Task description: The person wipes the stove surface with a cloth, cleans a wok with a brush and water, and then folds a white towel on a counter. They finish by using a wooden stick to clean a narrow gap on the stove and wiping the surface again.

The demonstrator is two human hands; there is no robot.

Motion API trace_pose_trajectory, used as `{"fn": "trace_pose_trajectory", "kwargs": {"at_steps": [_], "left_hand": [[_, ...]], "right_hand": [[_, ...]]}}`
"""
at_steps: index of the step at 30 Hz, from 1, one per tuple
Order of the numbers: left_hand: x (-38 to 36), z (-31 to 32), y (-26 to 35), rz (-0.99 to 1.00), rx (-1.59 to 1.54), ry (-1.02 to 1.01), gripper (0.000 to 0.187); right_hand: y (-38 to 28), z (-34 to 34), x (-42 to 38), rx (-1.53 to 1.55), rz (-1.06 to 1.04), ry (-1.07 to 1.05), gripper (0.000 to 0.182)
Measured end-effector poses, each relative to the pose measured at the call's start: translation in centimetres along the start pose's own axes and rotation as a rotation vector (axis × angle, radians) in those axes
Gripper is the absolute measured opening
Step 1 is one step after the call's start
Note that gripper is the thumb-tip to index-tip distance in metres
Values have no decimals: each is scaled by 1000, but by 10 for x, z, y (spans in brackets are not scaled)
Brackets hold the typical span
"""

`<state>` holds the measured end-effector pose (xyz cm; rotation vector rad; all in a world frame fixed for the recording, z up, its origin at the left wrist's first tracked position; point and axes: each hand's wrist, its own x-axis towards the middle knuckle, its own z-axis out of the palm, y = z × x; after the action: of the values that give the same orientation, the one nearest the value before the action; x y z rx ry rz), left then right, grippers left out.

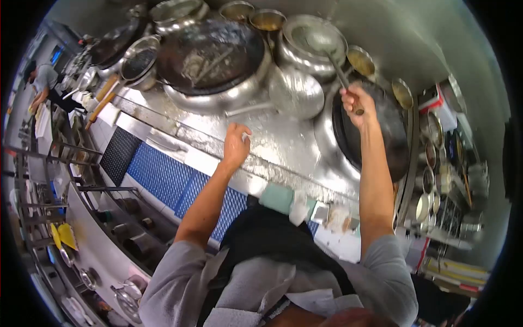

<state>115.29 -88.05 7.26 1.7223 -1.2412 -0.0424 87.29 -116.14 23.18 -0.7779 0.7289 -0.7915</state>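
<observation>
My right hand (358,103) is wrapped round the wooden-tipped handle of a long ladle (341,73), whose bowl end reaches into a steel pot (312,41) at the back. Below that hand lies a dark wok (381,143). My left hand (237,143) is closed over the steel counter, its fingers curled in; something small and white shows at the fingers, too unclear to name. Just beyond it a large round strainer (296,92) rests on the counter, handle to the left. Further left, a second dark wok (210,54) holds a utensil and some pale matter.
Small pots line the back wall. A wooden-handled strainer (137,64) sits at the left. Cloths and a green container (277,198) lie along the front edge. Hanging pans and a rack stand right. Another person (46,82) works at the far left.
</observation>
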Motion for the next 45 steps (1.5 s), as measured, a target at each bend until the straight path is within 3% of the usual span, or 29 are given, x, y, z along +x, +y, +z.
{"fn": "trace_pose_trajectory", "kwargs": {"at_steps": [2, 3, 5, 9, 11, 14, 18, 19, 22, 27, 31, 39, 45], "left_hand": [[-27, 18, -22, -80, 58, -86, 13], [-31, 21, -14, -110, -71, -65, 25], [-43, 30, -4, -240, -121, -128, 28], [-54, 47, 22, -377, -235, -239, 47], [-65, 64, 21, -446, -301, -317, 61], [-80, 82, 34, -422, -373, -428, 63], [-94, 89, 67, -404, -410, -612, 49], [-97, 89, 73, -385, -405, -670, 39], [-115, 97, 79, -329, -409, -763, 32], [-143, 112, 81, -309, -477, -777, 15], [-149, 113, 86, -305, -455, -743, 16], [-157, 103, 113, -307, -303, -635, 18], [-167, 88, 179, -335, -245, -572, 20]], "right_hand": [[2, 4, -47, 60, 8, -62, 12], [4, 6, -70, 82, 36, -84, 15], [5, 14, -114, 114, 64, -164, 21], [43, 5, -195, 192, 112, -121, 48], [61, 10, -241, 261, 160, -15, 51], [78, 10, -295, 412, 243, 20, 48], [80, 15, -364, 480, 249, 168, 61], [76, 17, -379, 467, 256, 207, 61], [58, 24, -422, 453, 255, 338, 62], [27, 25, -476, 336, 252, 522, 59], [13, 0, -505, 8, 275, 639, 60], [-7, -117, -546, -305, 215, 691, 59], [-18, -246, -547, -614, 75, 628, 64]]}}
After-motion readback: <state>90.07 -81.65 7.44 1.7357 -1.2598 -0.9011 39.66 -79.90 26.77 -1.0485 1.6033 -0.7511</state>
